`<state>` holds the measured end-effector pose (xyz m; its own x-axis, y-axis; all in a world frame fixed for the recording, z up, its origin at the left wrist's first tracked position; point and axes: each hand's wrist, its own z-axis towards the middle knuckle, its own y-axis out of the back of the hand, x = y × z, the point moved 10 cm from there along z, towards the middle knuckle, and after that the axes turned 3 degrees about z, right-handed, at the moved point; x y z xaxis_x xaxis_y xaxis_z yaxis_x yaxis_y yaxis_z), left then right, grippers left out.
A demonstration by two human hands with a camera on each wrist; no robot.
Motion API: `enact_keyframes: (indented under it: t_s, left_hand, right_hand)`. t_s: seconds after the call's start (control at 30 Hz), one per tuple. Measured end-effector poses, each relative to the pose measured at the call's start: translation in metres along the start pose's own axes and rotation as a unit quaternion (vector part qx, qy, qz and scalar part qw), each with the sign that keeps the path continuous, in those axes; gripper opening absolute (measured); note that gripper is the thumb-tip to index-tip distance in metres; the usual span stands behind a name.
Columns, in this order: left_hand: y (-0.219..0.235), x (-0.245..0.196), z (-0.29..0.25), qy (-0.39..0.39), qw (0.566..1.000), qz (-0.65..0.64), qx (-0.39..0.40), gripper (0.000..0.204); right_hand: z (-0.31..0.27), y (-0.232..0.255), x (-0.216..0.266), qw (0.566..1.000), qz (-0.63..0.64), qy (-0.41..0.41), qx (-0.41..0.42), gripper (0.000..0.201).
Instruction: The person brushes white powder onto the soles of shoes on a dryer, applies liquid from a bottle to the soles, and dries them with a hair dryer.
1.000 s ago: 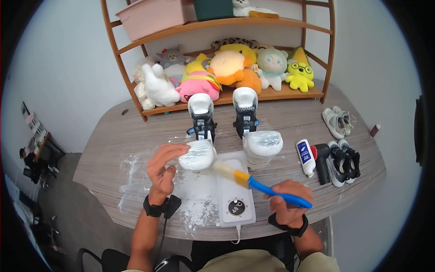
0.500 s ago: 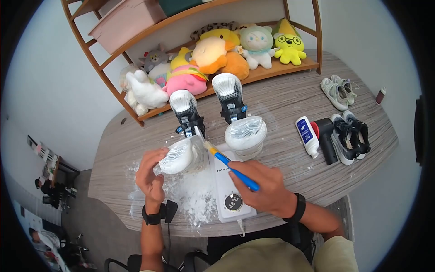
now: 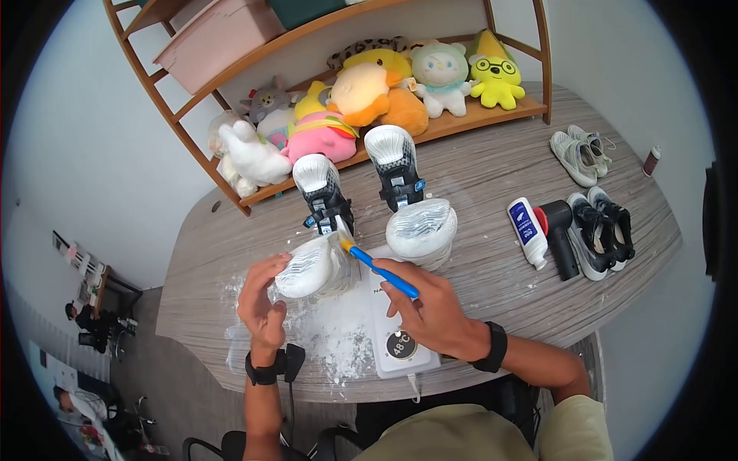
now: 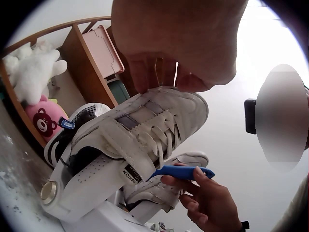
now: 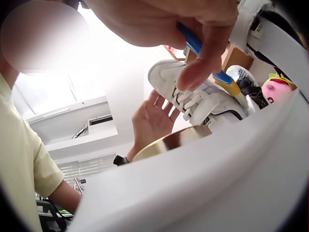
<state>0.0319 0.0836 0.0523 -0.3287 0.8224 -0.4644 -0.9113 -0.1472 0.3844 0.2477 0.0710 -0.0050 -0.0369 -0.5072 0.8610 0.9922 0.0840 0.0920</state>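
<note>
A white lace-up shoe (image 3: 306,267) sits sole-up on an arm of a white shoe dryer (image 3: 396,361), its sole smeared white. My left hand (image 3: 264,303) rests its fingers along the sole's outer edge near the toe, thumb apart; the right wrist view shows these fingers fairly straight. My right hand (image 3: 430,311) pinches the blue handle of a paint brush (image 3: 384,278) with a yellow collar. Its pale bristles meet the shoe's heel end, beside the dryer arm. The second white shoe (image 3: 420,228) stands sole-up to the right, also whitened.
Two black shoes (image 3: 321,184) with white soles stand behind on the dryer. White powder (image 3: 330,338) covers the tabletop at front. Right lie a white-and-blue bottle (image 3: 528,234), a black-and-red tool (image 3: 561,242), dark shoes (image 3: 596,238) and pale shoes (image 3: 578,157). A shelf of plush toys (image 3: 361,92) stands behind.
My right hand has carried the brush left and forward to the shoe's heel end. The head view has turned and shifted. My left hand stays at the shoe's toe.
</note>
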Motion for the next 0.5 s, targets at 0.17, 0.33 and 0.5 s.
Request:
enact_keyframes:
  t_s: [0.17,0.33,0.5]
  left_hand:
    - [-0.001,-0.001,0.0,0.005,1.0,-0.001,0.008,0.047]
    - [-0.001,0.0,-0.001,0.013,1.0,0.001,0.009,0.046]
    - [-0.002,0.001,-0.002,0.018,1.0,-0.01,0.012,0.046]
  right_hand:
    - [-0.001,0.008,0.016,0.998,0.061,0.014,0.025,0.038]
    - [-0.004,0.022,0.029,0.993,0.097,0.04,0.051,0.039]
    - [-0.018,0.042,0.045,0.99,0.101,0.091,0.049,0.033]
